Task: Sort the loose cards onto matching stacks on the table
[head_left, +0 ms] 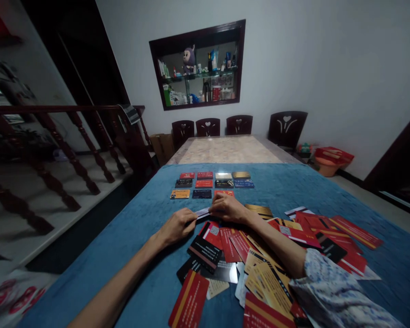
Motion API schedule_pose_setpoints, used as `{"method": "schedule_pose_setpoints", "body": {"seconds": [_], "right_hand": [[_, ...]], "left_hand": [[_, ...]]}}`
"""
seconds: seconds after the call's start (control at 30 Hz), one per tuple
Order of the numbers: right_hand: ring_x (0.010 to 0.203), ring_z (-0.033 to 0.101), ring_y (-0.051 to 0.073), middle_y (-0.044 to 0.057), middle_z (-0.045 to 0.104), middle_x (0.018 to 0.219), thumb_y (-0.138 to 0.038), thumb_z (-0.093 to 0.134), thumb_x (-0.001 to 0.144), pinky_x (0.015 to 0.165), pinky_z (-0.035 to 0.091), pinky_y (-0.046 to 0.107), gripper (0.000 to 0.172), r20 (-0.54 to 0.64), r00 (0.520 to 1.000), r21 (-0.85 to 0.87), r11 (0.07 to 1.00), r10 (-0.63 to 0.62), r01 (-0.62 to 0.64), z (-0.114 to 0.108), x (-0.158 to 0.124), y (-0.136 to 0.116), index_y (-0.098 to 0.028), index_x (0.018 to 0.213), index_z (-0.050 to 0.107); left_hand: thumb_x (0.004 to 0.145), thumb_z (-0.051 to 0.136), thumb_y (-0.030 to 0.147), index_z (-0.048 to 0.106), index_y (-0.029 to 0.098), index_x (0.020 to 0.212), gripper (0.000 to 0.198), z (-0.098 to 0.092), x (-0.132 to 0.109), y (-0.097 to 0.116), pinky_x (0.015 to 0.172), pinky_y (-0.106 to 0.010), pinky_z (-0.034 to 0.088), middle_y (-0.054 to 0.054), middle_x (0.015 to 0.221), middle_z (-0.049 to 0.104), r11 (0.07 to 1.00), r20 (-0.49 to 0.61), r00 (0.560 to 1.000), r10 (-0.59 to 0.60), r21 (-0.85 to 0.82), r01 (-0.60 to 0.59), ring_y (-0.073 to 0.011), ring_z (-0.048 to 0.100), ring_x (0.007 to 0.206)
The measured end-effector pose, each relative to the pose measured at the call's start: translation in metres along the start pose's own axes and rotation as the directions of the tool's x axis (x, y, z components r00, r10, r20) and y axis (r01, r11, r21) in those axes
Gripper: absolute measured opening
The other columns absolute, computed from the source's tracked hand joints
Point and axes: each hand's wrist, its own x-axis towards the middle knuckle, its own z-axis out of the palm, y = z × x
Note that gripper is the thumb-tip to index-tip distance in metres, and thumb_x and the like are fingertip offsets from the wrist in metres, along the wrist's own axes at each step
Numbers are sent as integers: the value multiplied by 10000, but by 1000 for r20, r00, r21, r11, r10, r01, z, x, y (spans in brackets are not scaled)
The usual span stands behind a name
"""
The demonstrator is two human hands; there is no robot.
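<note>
A white card with a dark stripe [202, 213] spans the gap between my two hands, just above the near heap. My left hand [180, 225] has its fingers closed on the card's left end. The right end is pinched in my right hand [228, 208], whose fingers partly cover it. Beyond them, several cards lie face up in neat rows, among them an orange card [180, 194], a dark blue card [202, 194] and a red card [224, 193] partly behind my right hand. Under my right forearm spreads a loose heap of red, gold and black cards [205, 252].
A blue cloth [133, 237] covers the near part of the table; its far part has a bare stone-like top [225, 149]. Dark chairs [207, 127] stand at the far end. A wooden railing [54, 109] runs along the left, and a shelf niche [200, 108] is in the wall.
</note>
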Motion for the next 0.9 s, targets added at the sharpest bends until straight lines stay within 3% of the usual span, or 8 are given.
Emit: {"method": "schedule_pose_setpoints", "body": {"seconds": [0.2,0.3,0.47,0.7,0.9], "right_hand": [[752,585,161,56,693,744,-259,580,951,681,472,259,205,-259,960,-95,992,-111,89,11,3,2,-193,878,760],[767,588,163,61,699,758,-243,562,959,664,472,252,208,-315,942,-125,989,-116,80,14,4,2,-192,898,755],[772,594,159,62,692,782,-239,553,966,685,481,256,202,-326,942,-129,991,-79,38,14,4,1,-195,943,748],[854,613,178,86,709,905,-263,555,969,743,499,278,209,-295,956,-96,995,2,-31,14,4,-3,-202,1084,717],[924,607,196,73,724,973,-147,592,909,790,487,296,237,-174,982,-142,985,73,-99,13,3,-3,-212,1120,678]], "left_hand": [[922,510,158,736,164,1005,240,-4,0,-9,771,-263,538,-59,892,739,998,-188,981,52,-31,-59,-149,674,786],[921,516,156,735,167,1007,235,-2,0,-12,777,-269,555,-56,891,752,998,-257,965,49,-22,-57,-154,693,782],[894,528,127,734,165,1036,254,3,0,-17,822,-304,581,-69,967,772,999,-339,940,22,-17,-29,-180,728,858],[862,540,111,726,177,1077,292,5,0,-19,877,-344,589,-67,1051,770,997,-368,929,-46,-81,17,-198,735,932],[856,527,75,696,183,1112,325,11,1,-18,924,-367,574,-58,1047,761,995,-347,937,-42,-97,9,-193,718,968]]}}
